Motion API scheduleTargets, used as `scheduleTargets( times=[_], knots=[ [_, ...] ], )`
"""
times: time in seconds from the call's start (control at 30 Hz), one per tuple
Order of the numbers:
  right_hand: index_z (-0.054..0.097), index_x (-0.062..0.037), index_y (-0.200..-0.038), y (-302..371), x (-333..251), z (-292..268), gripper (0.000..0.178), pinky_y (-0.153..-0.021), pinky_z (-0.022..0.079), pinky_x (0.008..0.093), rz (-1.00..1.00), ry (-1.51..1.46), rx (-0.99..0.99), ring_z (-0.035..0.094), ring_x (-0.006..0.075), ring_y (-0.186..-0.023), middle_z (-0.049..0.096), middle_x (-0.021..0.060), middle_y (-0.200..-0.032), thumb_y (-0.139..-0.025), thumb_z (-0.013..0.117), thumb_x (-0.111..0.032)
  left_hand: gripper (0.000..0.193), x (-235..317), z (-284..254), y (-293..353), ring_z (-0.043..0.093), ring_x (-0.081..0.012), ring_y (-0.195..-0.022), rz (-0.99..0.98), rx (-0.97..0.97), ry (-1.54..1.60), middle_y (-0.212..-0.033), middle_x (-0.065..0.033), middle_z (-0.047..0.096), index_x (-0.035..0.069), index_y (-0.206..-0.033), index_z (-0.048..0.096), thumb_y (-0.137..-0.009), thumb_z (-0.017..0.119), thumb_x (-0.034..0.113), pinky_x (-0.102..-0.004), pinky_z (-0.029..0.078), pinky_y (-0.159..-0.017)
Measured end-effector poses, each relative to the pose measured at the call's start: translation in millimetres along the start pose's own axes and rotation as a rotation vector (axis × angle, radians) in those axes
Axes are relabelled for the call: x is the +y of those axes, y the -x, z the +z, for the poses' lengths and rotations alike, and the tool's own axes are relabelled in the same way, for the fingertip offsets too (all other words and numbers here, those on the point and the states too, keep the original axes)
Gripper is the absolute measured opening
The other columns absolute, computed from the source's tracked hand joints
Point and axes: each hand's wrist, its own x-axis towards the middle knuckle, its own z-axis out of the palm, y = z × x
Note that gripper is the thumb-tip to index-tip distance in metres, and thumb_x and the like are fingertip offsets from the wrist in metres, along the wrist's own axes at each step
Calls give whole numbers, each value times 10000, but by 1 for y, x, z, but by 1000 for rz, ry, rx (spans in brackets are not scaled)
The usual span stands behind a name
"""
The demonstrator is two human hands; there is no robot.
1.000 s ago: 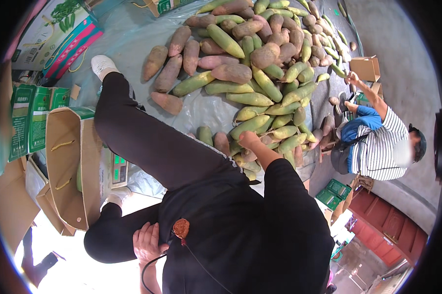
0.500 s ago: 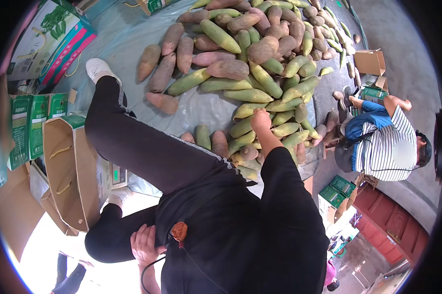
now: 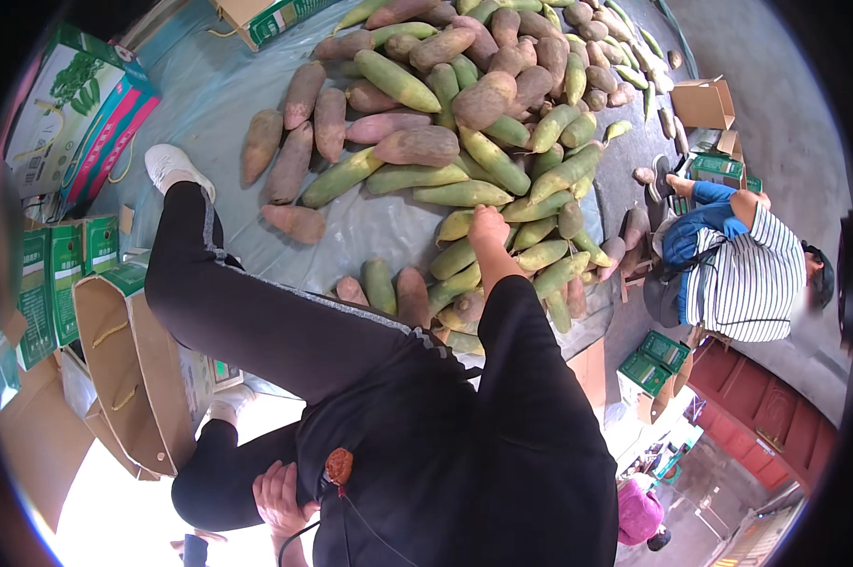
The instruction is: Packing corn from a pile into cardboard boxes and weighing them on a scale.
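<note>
A big heap of green radishes [image 3: 398,80] and dusky reddish-brown ones [image 3: 417,146] lies on the plastic sheet before me. My right hand [image 3: 488,225] reaches into its near side among the green radishes. Its fingers look closed beside the end of one green radish [image 3: 456,226]; what they hold, if anything, is hidden. My left hand [image 3: 281,493] rests on my bent left leg, fingers laid over the dark trousers and holding nothing. Near it a brown carved pendant [image 3: 339,466] hangs on a cord.
An open cardboard carton [image 3: 129,369] with yellow handles stands left, beside green boxes [image 3: 65,279] and a printed box [image 3: 86,109]. At right a person in a striped shirt [image 3: 743,293] sits near small green cartons [image 3: 653,364]. Another carton [image 3: 702,102] lies at the back right.
The whole view has shifted, so the heap and my right arm appear farther left. My right hand stays at about the same spot in the heap. My left hand has not moved.
</note>
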Motion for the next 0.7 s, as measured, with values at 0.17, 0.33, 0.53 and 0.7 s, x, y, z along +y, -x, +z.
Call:
scheduleTargets(
  times=[0.17,0.33,0.53,0.7],
  knots=[
    [618,-145,-1075,-7,1,2,229,-860,471,399,-42,97,-16,560,228,-1105,589,39,-1144,-916,453,-161,784,-1,-2,-2,576,-306,-995,6,-5,8,-956,-124,597,15,-1118,554,-872,265,700,-449,401,-809],
    [622,-110,-933,-13,15,16,123,-820,484,391,-32,-207,73,609,262,-994,640,114,-1031,-826,591,-163,748,1,-1,-2,585,-313,-973,14,14,1,-963,-126,599,15,-1141,533,-894,263,668,-456,406,-785],
    [571,-68,-866,-4,17,11,132,-720,471,397,-68,-662,163,629,304,-784,648,121,-752,-811,615,-179,723,-4,3,0,589,-316,-971,52,55,-1,-975,-125,603,15,-1146,533,-908,265,643,-463,415,-783],
    [563,-67,-850,20,-6,-18,119,-708,470,418,-113,-692,202,619,336,-782,644,157,-774,-817,601,-174,712,-6,4,-1,591,-309,-982,67,109,28,-969,-116,607,20,-1131,552,-909,278,639,-457,425,-779]
  ],
)
